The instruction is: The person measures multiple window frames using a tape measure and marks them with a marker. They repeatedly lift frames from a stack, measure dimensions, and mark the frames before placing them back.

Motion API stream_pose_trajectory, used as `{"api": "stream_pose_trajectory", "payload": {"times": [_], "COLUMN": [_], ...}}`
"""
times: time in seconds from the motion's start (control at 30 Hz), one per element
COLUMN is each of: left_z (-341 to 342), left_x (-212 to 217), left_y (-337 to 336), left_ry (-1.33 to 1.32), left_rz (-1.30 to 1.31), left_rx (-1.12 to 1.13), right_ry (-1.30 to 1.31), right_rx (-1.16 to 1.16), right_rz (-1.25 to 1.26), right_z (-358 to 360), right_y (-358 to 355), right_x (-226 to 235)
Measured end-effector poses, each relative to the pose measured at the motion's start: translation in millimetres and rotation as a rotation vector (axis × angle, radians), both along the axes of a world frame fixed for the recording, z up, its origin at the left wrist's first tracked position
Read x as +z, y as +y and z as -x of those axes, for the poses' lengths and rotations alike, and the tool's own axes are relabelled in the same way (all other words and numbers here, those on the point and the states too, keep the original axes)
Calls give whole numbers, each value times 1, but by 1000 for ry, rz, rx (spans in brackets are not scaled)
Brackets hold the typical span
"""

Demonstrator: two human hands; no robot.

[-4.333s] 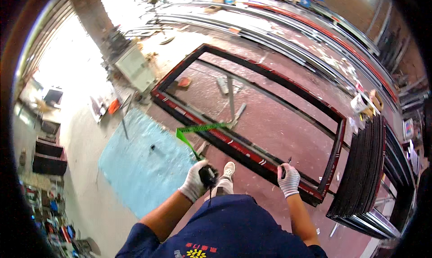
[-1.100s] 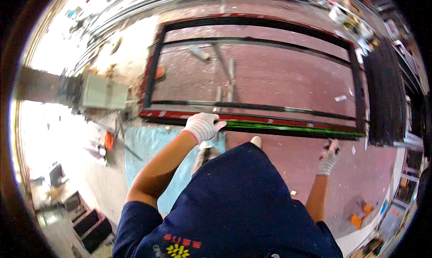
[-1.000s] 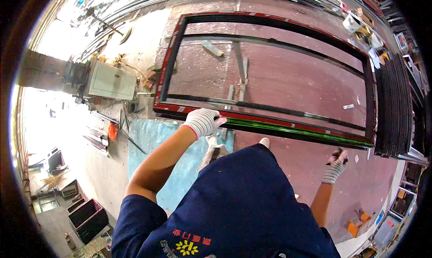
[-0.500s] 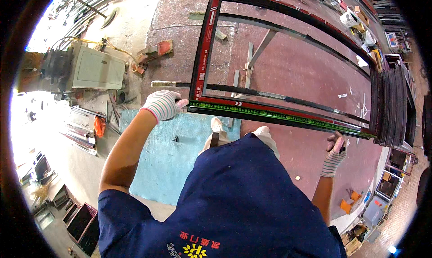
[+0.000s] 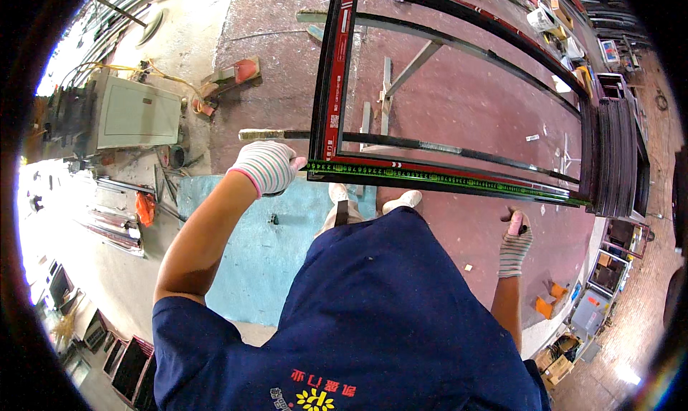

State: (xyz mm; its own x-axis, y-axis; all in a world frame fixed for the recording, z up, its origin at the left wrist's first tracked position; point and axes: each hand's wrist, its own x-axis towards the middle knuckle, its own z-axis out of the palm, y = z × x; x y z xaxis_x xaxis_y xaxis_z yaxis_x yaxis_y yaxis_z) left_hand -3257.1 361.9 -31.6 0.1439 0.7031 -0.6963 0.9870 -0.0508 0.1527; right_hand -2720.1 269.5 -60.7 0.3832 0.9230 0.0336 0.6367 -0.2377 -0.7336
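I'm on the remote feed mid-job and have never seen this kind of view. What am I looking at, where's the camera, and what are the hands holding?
There is no machine here: a person works with two gloved hands. The single picture comes from a fisheye camera on their head looking down, so straight edges bend and their blue shirt fills the bottom. The left hand holds one end of a green measuring tape stretched along the near rail of a large black and red frame, which rests on metal stands over the reddish floor. The right hand hangs lower, near the frame's other corner, with a grip on a small dark thing that I cannot identify. A light blue sheet lies on the floor.
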Motion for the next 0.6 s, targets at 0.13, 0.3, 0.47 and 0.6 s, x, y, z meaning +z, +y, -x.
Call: {"api": "stream_pose_trajectory", "payload": {"times": [0.13, 0.3, 0.47, 0.6], "left_z": [-3, 1, -2, -1], "left_x": [4, 0, 6, 3], "left_y": [3, 5, 10, 10], "left_ry": [30, 24, 45, 33], "left_rz": [24, 30, 97, 81], "left_rx": [-16, -61, -59, -69], "right_ry": [18, -106, -191, -89], "right_rx": [-20, -22, -37, -48], "right_rz": [21, 100, 332, 486], "right_z": [11, -6, -37, -65], "right_y": [-5, -27, -60, -96], "right_x": [-1, -21, -48, -83]}}
